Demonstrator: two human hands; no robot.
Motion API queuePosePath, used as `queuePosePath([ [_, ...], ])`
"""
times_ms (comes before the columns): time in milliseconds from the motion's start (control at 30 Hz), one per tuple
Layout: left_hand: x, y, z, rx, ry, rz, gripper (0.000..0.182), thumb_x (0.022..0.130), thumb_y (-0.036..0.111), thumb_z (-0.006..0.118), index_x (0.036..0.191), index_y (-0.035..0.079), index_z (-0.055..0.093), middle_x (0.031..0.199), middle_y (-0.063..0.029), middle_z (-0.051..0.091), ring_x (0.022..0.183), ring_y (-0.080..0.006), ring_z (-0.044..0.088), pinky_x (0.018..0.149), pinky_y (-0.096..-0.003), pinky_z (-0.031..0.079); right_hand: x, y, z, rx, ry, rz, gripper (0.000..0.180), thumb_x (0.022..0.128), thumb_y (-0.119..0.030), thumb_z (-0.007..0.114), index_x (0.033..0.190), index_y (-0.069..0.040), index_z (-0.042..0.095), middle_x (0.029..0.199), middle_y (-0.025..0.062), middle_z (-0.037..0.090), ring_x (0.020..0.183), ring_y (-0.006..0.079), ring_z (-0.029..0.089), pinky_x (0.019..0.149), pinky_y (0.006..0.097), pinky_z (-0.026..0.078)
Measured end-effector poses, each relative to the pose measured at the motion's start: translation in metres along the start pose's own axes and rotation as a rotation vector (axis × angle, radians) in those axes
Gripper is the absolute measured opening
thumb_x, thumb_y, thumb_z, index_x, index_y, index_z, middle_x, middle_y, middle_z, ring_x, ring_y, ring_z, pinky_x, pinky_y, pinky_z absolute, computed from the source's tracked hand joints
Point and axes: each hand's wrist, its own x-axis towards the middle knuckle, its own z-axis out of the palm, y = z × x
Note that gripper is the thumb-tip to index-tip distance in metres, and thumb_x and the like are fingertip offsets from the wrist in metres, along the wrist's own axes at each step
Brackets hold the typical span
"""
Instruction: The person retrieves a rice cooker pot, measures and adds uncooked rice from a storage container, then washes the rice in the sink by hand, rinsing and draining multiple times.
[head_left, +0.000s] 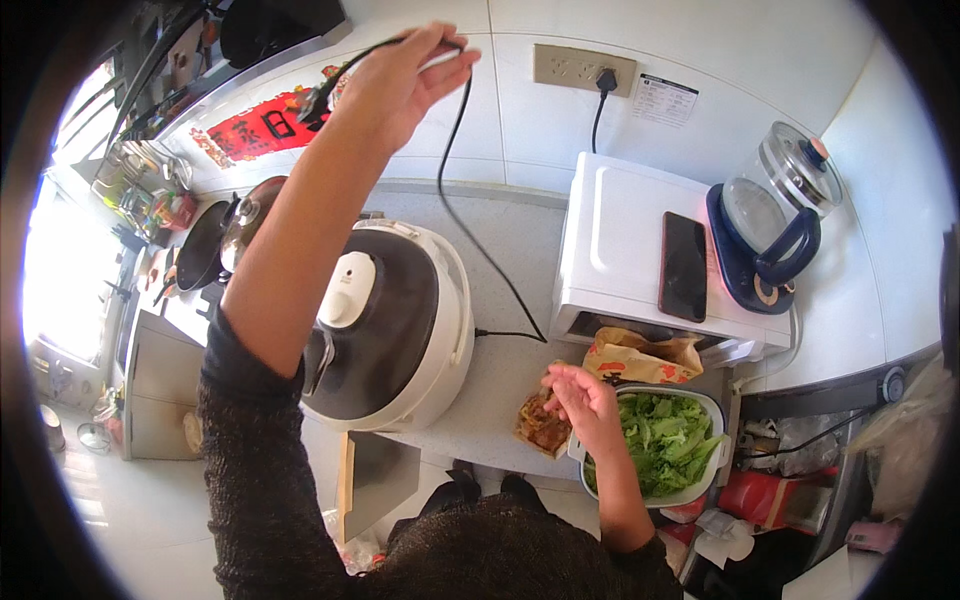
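My left hand (412, 86) is raised near the tiled wall, its fingers around a black power cord (480, 244). One end of the cord hangs left of my wrist with its plug (311, 109); the other meets the side of a white electric cooker (450, 360) with a dark lid, on the grey counter. My right hand (585, 405), fingers loosely curled, is over the edge of an opened food packet (541, 429); whether it touches or grips it is unclear. Beside that hand sits a white basin (721, 450) of green leafy vegetables (667, 442).
A wall socket strip (555, 66) has one black plug (606, 79) in it. A white oven-like appliance (615, 225) carries a phone (683, 266) and a glass kettle (765, 202). A paper bag (637, 360) stands before it. Pans (201, 244) lie at left; a cabinet door (382, 480) stands open below.
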Motion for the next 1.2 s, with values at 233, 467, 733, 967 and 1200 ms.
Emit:
queuePosePath([
  [233, 0.078, -0.074, 0.008, -0.23, 0.116, -0.002, 0.025, 0.091, 0.024, 0.048, 0.097, 0.0, 0.053, 0.098, -0.0125, 0.056, 0.097, -0.0302, 0.06, 0.084, -0.0315, 0.048, -0.013, 0.008, -0.015, -0.037, 0.029, 0.056, 0.028, 0.089, -0.018, 0.055, 0.11, 0.001, 0.056, 0.095, 0.0071, 0.064, 0.069, 0.0087, 0.059, 0.056, 0.0198, 0.043],
  [467, 0.05, -0.263, -0.035, -0.171, 0.473, -0.566, 0.021, 0.077, 0.023, 0.056, 0.084, 0.003, 0.055, 0.078, -0.0102, 0.056, 0.07, -0.0249, 0.063, 0.054, -0.034, 0.049, -0.034, 0.029, -0.006, -0.029, -0.066, 0.191, 0.027, 0.089, -0.017, 0.054, 0.11, 0.001, 0.056, 0.092, 0.0055, 0.064, 0.071, 0.0096, 0.06, 0.059, 0.0203, 0.043],
  [733, -0.003, -0.278, -0.006, -0.145, 0.511, -0.668, 0.041, 0.085, 0.027, 0.056, 0.117, 0.005, 0.045, 0.106, -0.0159, 0.051, 0.093, -0.0293, 0.055, 0.073, -0.0451, 0.049, -0.033, 0.036, -0.002, -0.055, -0.1, 0.234, 0.027, 0.088, -0.017, 0.056, 0.106, 0.003, 0.058, 0.084, 0.0055, 0.063, 0.07, 0.0105, 0.061, 0.064, 0.0229, 0.048],
  [967, -0.159, -0.09, 0.041, -0.054, -0.124, -0.082, 0.026, 0.085, 0.013, 0.056, 0.108, 0.002, 0.058, 0.104, -0.0073, 0.061, 0.095, -0.0224, 0.057, 0.084, -0.0347, 0.046, 0.004, 0.0, 0.032, -0.238, -0.242, 0.093, 0.028, 0.087, -0.018, 0.056, 0.104, 0.004, 0.058, 0.085, 0.0057, 0.063, 0.069, 0.0114, 0.059, 0.062, 0.0245, 0.046],
  [1200, -0.365, -0.049, -0.146, 0.502, 0.729, -0.016, 0.03, 0.087, 0.008, 0.054, 0.116, 0.002, 0.053, 0.113, -0.0098, 0.058, 0.104, -0.0175, 0.053, 0.086, -0.0314, 0.043, 0.015, -0.037, 0.088, -0.438, -0.297, -0.123, 0.032, 0.087, -0.02, 0.056, 0.107, 0.004, 0.056, 0.079, 0.0083, 0.063, 0.066, 0.0118, 0.06, 0.061, 0.0257, 0.047],
])
